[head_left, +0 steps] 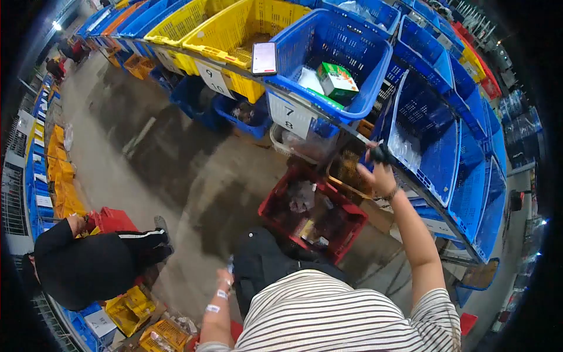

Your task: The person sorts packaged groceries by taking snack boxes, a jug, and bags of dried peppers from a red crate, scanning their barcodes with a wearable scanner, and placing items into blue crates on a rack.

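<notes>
My right hand (382, 175) reaches forward to the rack's front rail, beside an open blue bin. A small black object (382, 154) is at its fingers, with the thumb held apart; its kind is unclear. My left hand (224, 277) hangs low beside my dark trousers, its fingers closed around a small pale, bluish item (230, 265), too small to name. White labels (213, 308) are stuck on the left forearm. A red crate (284, 189) with several packaged items stands on the floor before me. A green and white box (338, 80) lies in the blue bin (375, 97) marked 7 and 8.
A phone with a lit screen (264, 58) rests at the rack's edge, by a yellow bin (202, 42). More blue bins (431, 158) line the right side. Another person in black (88, 264) bends over at the left, near a red bin (114, 220). Concrete floor (193, 170) runs between the rows.
</notes>
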`<action>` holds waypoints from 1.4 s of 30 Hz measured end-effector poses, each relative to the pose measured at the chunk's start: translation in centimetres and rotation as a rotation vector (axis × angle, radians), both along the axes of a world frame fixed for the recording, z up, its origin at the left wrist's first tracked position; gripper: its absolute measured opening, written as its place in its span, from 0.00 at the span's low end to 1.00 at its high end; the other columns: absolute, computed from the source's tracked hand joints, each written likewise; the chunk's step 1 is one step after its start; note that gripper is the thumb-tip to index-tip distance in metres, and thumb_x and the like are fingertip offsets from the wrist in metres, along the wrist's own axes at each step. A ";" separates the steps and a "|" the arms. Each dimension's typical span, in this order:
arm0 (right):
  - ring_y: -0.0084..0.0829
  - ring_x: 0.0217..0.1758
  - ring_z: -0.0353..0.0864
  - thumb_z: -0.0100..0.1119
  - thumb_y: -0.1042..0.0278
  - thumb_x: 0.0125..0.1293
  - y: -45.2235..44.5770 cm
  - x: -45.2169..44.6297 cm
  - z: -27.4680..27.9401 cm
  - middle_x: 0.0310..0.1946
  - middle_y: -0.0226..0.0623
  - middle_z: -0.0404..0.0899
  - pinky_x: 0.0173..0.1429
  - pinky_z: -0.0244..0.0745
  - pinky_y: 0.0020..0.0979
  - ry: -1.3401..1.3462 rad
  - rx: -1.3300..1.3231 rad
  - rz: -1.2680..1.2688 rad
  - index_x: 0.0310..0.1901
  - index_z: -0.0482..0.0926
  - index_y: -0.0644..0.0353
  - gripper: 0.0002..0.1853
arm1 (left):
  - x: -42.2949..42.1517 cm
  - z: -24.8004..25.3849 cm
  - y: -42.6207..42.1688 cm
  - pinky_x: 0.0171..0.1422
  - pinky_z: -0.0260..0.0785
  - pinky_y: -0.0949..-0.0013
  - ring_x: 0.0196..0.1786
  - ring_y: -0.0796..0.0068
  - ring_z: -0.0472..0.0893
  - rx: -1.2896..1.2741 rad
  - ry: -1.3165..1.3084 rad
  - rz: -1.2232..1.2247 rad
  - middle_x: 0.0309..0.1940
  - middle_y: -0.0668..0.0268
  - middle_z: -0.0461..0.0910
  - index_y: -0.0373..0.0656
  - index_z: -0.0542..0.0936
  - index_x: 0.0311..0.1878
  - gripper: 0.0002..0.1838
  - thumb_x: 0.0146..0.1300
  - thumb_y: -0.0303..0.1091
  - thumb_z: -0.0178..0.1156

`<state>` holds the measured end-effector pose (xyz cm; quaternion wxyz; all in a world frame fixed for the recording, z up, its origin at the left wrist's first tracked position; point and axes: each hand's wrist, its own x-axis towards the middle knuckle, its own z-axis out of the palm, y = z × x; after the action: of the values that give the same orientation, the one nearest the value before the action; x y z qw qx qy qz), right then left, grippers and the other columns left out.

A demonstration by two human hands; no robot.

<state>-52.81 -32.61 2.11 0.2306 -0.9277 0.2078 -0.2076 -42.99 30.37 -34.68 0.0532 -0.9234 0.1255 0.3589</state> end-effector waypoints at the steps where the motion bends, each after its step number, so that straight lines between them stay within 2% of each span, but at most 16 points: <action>1: 0.39 0.45 0.72 0.65 0.61 0.54 -1.9 1.6 -0.8 0.37 0.41 0.69 0.49 0.67 0.37 -0.044 -0.193 -0.011 0.53 0.65 0.61 0.28 | 2.3 0.2 -1.1 0.61 0.65 0.58 0.54 0.50 0.74 0.003 0.042 -0.049 0.49 0.49 0.75 0.36 0.77 0.49 0.20 0.52 0.32 0.60; 2: 0.38 0.45 0.72 0.65 0.61 0.53 -3.7 3.6 -1.1 0.38 0.41 0.69 0.50 0.67 0.36 -0.097 -0.392 -0.020 0.55 0.64 0.62 0.30 | 4.5 0.5 -2.2 0.62 0.64 0.59 0.56 0.49 0.72 0.004 0.083 -0.098 0.51 0.49 0.73 0.36 0.77 0.49 0.20 0.51 0.32 0.59; 6: 0.42 0.49 0.68 0.61 0.60 0.55 -6.4 10.4 -1.7 0.40 0.41 0.68 0.56 0.62 0.41 -0.095 0.073 -0.324 0.58 0.64 0.66 0.31 | 15.7 10.4 -13.9 0.64 0.62 0.59 0.59 0.49 0.69 -0.119 0.073 0.246 0.54 0.49 0.68 0.36 0.77 0.49 0.20 0.51 0.30 0.56; 9: 0.42 0.63 0.59 0.53 0.57 0.60 -9.7 12.8 -6.8 0.55 0.45 0.64 0.68 0.50 0.35 -0.158 -0.132 -0.504 0.58 0.63 0.67 0.29 | 23.1 3.9 -17.0 0.63 0.64 0.57 0.58 0.48 0.70 -0.137 0.046 0.191 0.52 0.50 0.69 0.38 0.78 0.47 0.19 0.50 0.32 0.58; 13: 0.36 0.63 0.61 0.46 0.70 0.54 -9.7 15.5 -8.4 0.57 0.42 0.67 0.66 0.52 0.35 -0.450 -0.068 -0.679 0.51 0.69 0.68 0.21 | 35.3 8.9 -32.0 0.62 0.64 0.56 0.56 0.47 0.70 -0.347 0.004 0.199 0.53 0.49 0.70 0.34 0.76 0.46 0.23 0.48 0.39 0.62; 15: 0.32 0.62 0.63 0.42 0.77 0.51 -9.7 15.6 -8.4 0.58 0.41 0.69 0.66 0.53 0.34 -0.541 -0.017 -0.684 0.47 0.72 0.68 0.19 | 39.3 5.0 -37.0 0.63 0.61 0.56 0.58 0.46 0.68 -0.468 -0.113 0.202 0.54 0.48 0.70 0.35 0.78 0.44 0.24 0.49 0.45 0.62; 16: 0.30 0.59 0.65 0.43 0.74 0.53 -10.6 14.3 -9.6 0.58 0.40 0.69 0.63 0.57 0.34 -0.551 -0.025 -0.621 0.48 0.72 0.69 0.20 | 41.4 4.5 -39.5 0.65 0.60 0.58 0.60 0.47 0.67 -0.447 -0.134 -0.101 0.56 0.47 0.68 0.33 0.76 0.47 0.27 0.50 0.47 0.61; 18: 0.36 0.67 0.56 0.46 0.67 0.55 -10.5 14.2 -9.5 0.60 0.42 0.66 0.70 0.46 0.40 -0.577 0.033 -0.586 0.47 0.70 0.68 0.19 | 44.8 -2.1 -43.5 0.67 0.56 0.58 0.62 0.50 0.65 -0.400 -0.181 -0.425 0.59 0.47 0.66 0.32 0.72 0.53 0.32 0.53 0.49 0.58; 20: 0.36 0.66 0.58 0.48 0.63 0.56 -10.3 13.8 -9.8 0.61 0.43 0.65 0.70 0.48 0.41 -0.622 0.109 -0.522 0.42 0.70 0.65 0.16 | 47.4 -4.6 -48.2 0.69 0.53 0.55 0.65 0.54 0.62 -0.471 -0.162 -0.195 0.63 0.50 0.63 0.35 0.69 0.60 0.35 0.54 0.51 0.56; 21: 0.36 0.64 0.60 0.49 0.60 0.56 -10.2 14.0 -9.8 0.61 0.44 0.64 0.69 0.49 0.42 -0.632 0.115 -0.506 0.39 0.69 0.64 0.15 | 48.4 -0.4 -51.3 0.70 0.51 0.53 0.68 0.55 0.60 -0.553 -0.103 0.055 0.65 0.52 0.60 0.37 0.67 0.63 0.36 0.54 0.51 0.56; 24: 0.39 0.62 0.63 0.50 0.58 0.56 -9.7 15.0 -9.1 0.62 0.45 0.63 0.68 0.55 0.46 -0.704 0.277 -0.651 0.37 0.67 0.61 0.14 | 51.3 -3.2 -57.1 0.73 0.46 0.51 0.73 0.57 0.49 -0.357 -0.039 -0.015 0.70 0.56 0.53 0.41 0.62 0.67 0.39 0.54 0.52 0.57; 27: 0.44 0.60 0.65 0.52 0.58 0.54 -10.6 13.5 -9.6 0.61 0.43 0.63 0.66 0.59 0.52 -0.692 0.284 -0.521 0.39 0.66 0.60 0.16 | 53.1 -1.6 -59.6 0.73 0.42 0.45 0.75 0.54 0.40 -0.199 0.127 -0.290 0.73 0.59 0.45 0.45 0.57 0.70 0.42 0.55 0.53 0.59; 30: 0.44 0.58 0.68 0.50 0.60 0.56 -9.7 14.2 -9.1 0.60 0.43 0.64 0.64 0.64 0.49 -0.670 0.355 -0.467 0.35 0.66 0.58 0.11 | 54.9 -9.0 -62.8 0.70 0.42 0.36 0.75 0.53 0.37 -0.033 0.278 -0.352 0.74 0.64 0.40 0.55 0.55 0.71 0.41 0.56 0.56 0.58; 31: 0.44 0.57 0.69 0.49 0.60 0.57 -9.5 14.5 -9.1 0.60 0.42 0.64 0.63 0.65 0.48 -0.656 0.370 -0.459 0.35 0.66 0.57 0.11 | 54.3 -16.2 -63.4 0.67 0.42 0.31 0.75 0.51 0.36 -0.048 0.194 -0.431 0.74 0.66 0.38 0.65 0.55 0.71 0.40 0.56 0.55 0.58; 38: 0.42 0.52 0.72 0.48 0.60 0.59 -9.6 14.4 -8.9 0.58 0.37 0.64 0.59 0.71 0.46 -0.744 0.441 -0.527 0.36 0.66 0.58 0.11 | 50.8 -14.5 -59.8 0.66 0.51 0.39 0.74 0.57 0.45 -0.173 0.240 -0.486 0.70 0.67 0.52 0.58 0.64 0.66 0.36 0.52 0.49 0.61; 42: 0.38 0.47 0.74 0.48 0.62 0.55 -10.8 11.3 -9.5 0.48 0.37 0.69 0.60 0.70 0.46 -0.664 0.336 -0.471 0.58 0.62 0.66 0.29 | 43.6 -16.8 -51.1 0.64 0.56 0.44 0.71 0.60 0.54 -0.204 0.293 -0.292 0.67 0.65 0.59 0.59 0.67 0.64 0.32 0.53 0.47 0.59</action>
<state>-41.50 -43.41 -7.39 0.3787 -0.6877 0.3590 -0.5047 0.64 -20.72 -51.50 -0.0080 -0.8340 0.2999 0.4631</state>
